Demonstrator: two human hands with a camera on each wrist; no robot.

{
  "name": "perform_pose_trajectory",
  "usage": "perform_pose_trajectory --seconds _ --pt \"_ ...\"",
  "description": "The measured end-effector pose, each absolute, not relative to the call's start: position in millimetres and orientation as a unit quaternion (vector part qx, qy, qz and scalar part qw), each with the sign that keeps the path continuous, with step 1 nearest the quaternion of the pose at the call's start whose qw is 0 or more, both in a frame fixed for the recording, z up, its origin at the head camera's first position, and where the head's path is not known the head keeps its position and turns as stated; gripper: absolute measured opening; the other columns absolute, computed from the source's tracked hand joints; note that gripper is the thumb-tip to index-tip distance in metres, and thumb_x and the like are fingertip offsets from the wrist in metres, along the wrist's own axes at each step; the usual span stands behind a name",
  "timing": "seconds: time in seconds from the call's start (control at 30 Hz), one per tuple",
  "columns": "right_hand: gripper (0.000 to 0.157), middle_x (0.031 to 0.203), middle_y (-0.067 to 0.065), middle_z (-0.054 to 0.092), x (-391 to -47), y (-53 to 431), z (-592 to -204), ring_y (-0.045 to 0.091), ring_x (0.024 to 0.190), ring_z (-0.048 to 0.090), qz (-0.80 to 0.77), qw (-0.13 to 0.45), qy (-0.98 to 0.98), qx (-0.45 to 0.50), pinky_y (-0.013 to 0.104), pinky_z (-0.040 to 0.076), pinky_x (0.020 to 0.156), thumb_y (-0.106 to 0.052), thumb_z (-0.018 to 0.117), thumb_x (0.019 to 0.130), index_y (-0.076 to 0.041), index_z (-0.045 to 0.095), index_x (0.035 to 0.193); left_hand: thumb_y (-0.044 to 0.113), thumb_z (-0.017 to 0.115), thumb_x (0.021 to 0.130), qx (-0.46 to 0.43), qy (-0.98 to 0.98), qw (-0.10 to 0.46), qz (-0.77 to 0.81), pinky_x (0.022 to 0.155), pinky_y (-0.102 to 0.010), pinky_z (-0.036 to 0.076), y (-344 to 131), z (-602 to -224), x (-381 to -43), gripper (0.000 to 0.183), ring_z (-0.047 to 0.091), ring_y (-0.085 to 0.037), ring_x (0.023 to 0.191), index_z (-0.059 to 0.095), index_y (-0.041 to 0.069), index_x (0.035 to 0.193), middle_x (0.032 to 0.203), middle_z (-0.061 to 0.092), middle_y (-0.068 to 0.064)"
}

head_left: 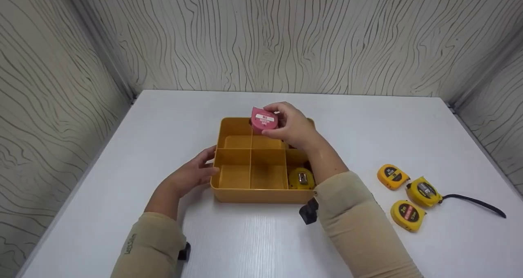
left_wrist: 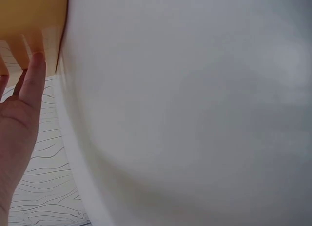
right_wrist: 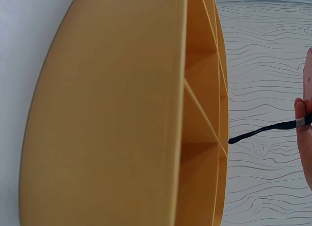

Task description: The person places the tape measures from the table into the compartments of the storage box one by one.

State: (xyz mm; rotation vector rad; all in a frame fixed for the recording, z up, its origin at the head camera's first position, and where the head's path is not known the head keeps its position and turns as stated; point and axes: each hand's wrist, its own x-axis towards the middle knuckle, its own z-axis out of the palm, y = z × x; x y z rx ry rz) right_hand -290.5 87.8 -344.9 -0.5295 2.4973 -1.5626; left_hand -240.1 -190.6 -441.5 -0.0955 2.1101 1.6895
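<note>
now, head view: my right hand (head_left: 296,127) pinches the pink tape measure (head_left: 264,120) above the yellow box (head_left: 263,195), far side. left wrist: my left hand (left_wrist: 18,121), fingers straight, usefully braces the left wall (left_wrist: 29,11). right wrist: best keep the black strap (right_wrist: 268,130) off the dividers (right_wrist: 202,109).

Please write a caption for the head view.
Right hand holds a pink tape measure over a box the left hand touches.

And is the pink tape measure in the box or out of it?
Out: the pink tape measure is pinched in the right hand, up above the yellow box, not resting in any compartment.
</note>
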Motion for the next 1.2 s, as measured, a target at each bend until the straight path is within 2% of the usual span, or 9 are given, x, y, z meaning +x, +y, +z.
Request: perform_pose_trajectory --seconds 0.3,0.5,0.8,1.2 --pt "0.059 0.125 -0.002 0.045 -292 91 -357 0.017 0.109 0.049 -0.508 0.085 0.842 -0.162 0.032 0.047 0.091 -0.021 0.075 0.075 -0.019 0.047 0.127 0.029 0.069 0.08 -0.028 0.765 0.212 0.607 0.098 -0.037 0.04 -189 -440 -238 0.066 0.037 -0.013 0.127 0.035 0.045 0.135 0.139 0.033 0.017" --pt "0.06 0.124 -0.002 0.046 -296 97 -364 0.017 0.108 0.049 -0.491 0.084 0.855 -0.144 0.032 0.046 0.091 -0.023 0.076 0.074 -0.019 0.048 0.127 0.037 0.073 0.074 -0.029 0.768 0.214 0.603 0.099 -0.037 0.04 -187 -440 -238 0.076 0.036 -0.013 0.128 0.032 0.042 0.138 0.141 0.032 0.015" --pt "0.058 0.122 -0.001 0.047 -300 101 -374 0.018 0.107 0.048 -0.478 0.09 0.866 -0.119 0.033 0.049 0.087 -0.023 0.077 0.073 -0.019 0.05 0.125 0.03 0.067 0.081 -0.029 0.764 0.216 0.607 0.099 -0.037 0.04 -186 -442 -240 0.068 0.037 -0.013 0.127 0.032 0.04 0.138 0.14 0.032 0.016" --pt "0.057 0.125 0.0 0.047 -300 100 -391 0.018 0.113 0.046 -0.436 0.085 0.89 -0.099 0.037 0.04 0.099 -0.023 0.077 0.073 -0.018 0.051 0.124 0.033 0.07 0.078 -0.027 0.763 0.217 0.608 0.098 -0.037 0.041 -186 -443 -239 0.073 0.036 -0.014 0.128 0.031 0.039 0.139 0.14 0.032 0.016"
